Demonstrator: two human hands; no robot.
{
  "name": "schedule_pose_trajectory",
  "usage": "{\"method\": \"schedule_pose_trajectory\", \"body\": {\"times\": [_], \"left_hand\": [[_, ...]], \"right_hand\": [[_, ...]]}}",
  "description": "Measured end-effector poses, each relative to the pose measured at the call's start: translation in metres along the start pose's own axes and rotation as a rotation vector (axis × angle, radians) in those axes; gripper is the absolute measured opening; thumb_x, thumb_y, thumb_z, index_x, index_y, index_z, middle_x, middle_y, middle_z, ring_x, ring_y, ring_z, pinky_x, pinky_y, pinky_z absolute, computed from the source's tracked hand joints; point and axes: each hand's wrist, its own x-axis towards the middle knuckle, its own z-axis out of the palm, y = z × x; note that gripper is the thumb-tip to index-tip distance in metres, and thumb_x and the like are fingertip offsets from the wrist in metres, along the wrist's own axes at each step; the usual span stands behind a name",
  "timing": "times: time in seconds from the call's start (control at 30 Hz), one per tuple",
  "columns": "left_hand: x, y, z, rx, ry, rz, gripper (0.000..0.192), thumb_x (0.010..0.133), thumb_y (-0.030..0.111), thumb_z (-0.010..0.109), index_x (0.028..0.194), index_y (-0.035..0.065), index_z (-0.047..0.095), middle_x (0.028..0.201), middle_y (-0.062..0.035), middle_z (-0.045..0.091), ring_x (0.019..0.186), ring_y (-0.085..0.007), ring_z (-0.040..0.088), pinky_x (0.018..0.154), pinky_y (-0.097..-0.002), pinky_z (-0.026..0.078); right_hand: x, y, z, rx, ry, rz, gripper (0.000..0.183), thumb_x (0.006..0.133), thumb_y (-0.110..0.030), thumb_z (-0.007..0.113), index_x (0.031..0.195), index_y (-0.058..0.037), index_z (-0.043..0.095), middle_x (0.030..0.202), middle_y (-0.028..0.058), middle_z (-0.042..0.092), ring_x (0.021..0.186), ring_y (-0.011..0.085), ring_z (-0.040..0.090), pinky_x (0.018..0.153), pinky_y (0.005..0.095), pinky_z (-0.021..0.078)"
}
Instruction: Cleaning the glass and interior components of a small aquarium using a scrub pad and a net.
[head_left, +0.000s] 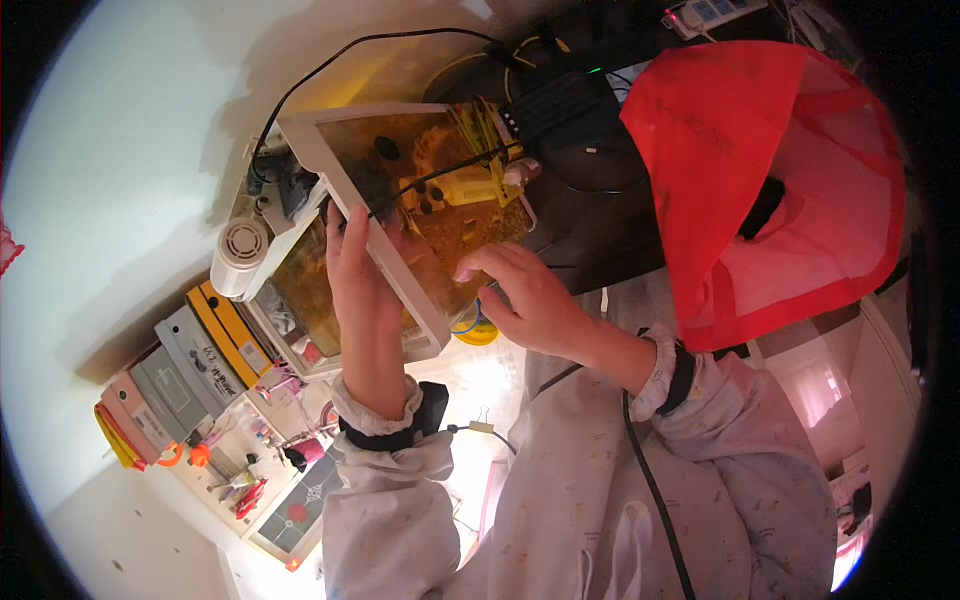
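Note:
A glass fish tank with a white frame (405, 277) stands before me, its inside looking amber. My left hand (360, 277) is at the frame's top edge, its fingertips beside a small dark object and a black cable (442, 171). How firmly it holds anything is hidden. Near the tank's side, my right hand (525, 300) is raised with thumb and curled fingers apart, and nothing shows in it. A white cylindrical device (241, 251) sits at the tank's far left edge.
Right of the tank are a black ribbed box (562, 112) on a dark surface and a red bag (712, 150) with mesh. File boxes (202, 360) stand at the left, above a desk with small items. A power strip (712, 15) lies at the top right.

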Motion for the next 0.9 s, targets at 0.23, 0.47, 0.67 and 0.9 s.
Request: {"method": "schedule_pose_trajectory", "body": {"times": [0.23, 0.47, 0.67, 0.9], "left_hand": [[0.01, -0.002, -0.01, 0.209, 0.127, -0.046, 0.032, 0.088, 0.033, 0.061, 0.105, 0.0094, 0.05, 0.08, 0.0017, 0.05, 0.067, -0.0087, 0.052, 0.055, -0.0244, 0.043], [0.0, 0.006, -0.009, 0.632, 0.103, -0.099, 0.034, 0.087, 0.039, 0.062, 0.09, 0.006, 0.054, 0.076, 0.0012, 0.052, 0.068, -0.0078, 0.051, 0.057, -0.024, 0.04], [-0.001, -0.004, -0.006, 0.254, 0.122, 0.065, 0.026, 0.087, 0.023, 0.064, 0.106, 0.0061, 0.055, 0.088, 0.0008, 0.057, 0.073, -0.0066, 0.052, 0.062, -0.0209, 0.042], [0.004, 0.0, -0.002, 0.253, 0.118, 0.023, 0.024, 0.087, 0.03, 0.064, 0.092, 0.0089, 0.052, 0.075, 0.0007, 0.05, 0.066, -0.0081, 0.051, 0.054, -0.0234, 0.041]], "right_hand": [[0.002, -0.007, 0.005, 0.027, -0.029, 0.05, 0.024, 0.074, 0.003, 0.05, 0.097, -0.0046, 0.052, 0.094, 0.0106, 0.056, 0.094, 0.0303, 0.054, 0.085, 0.0385, 0.0405], [0.006, -0.004, 0.004, -0.012, -0.051, 0.081, 0.025, 0.074, 0.005, 0.05, 0.096, -0.0053, 0.051, 0.095, 0.0107, 0.054, 0.097, 0.0298, 0.052, 0.085, 0.0383, 0.0393], [0.007, -0.006, 0.004, -0.031, -0.051, 0.065, 0.024, 0.074, 0.005, 0.05, 0.096, -0.005, 0.05, 0.095, 0.011, 0.054, 0.098, 0.0302, 0.051, 0.085, 0.0383, 0.0391], [0.005, -0.005, 0.006, -0.041, -0.049, 0.066, 0.025, 0.073, 0.005, 0.05, 0.096, -0.0045, 0.05, 0.095, 0.0113, 0.053, 0.098, 0.0307, 0.051, 0.086, 0.039, 0.0391]]}}
